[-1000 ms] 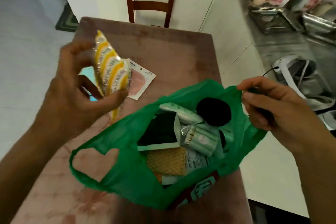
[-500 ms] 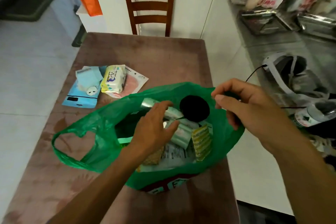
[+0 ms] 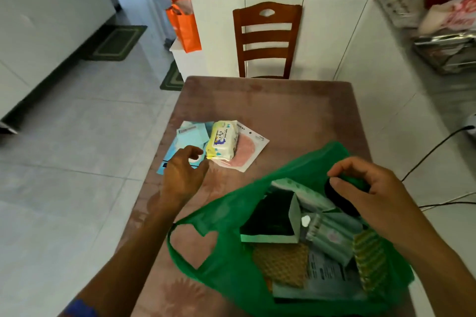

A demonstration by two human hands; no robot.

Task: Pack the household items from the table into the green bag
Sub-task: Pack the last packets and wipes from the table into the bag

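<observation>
left hand (image 3: pixel 181 177) hovering, right hand (image 3: pixel 371 195) pinching green bag (image 3: pixel 229 216)

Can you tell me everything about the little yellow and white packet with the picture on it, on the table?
The wipes packet is a soft, puffy plastic pack, white on top with yellow edges and a blue cartoon picture on its label. It lies flat on the brown table, still unpacked, resting on top of a flat pouch with a pink round shape and beside a light blue packet. The left hand is close to it with loosely curled fingers; whether it touches the packet is unclear.
</observation>
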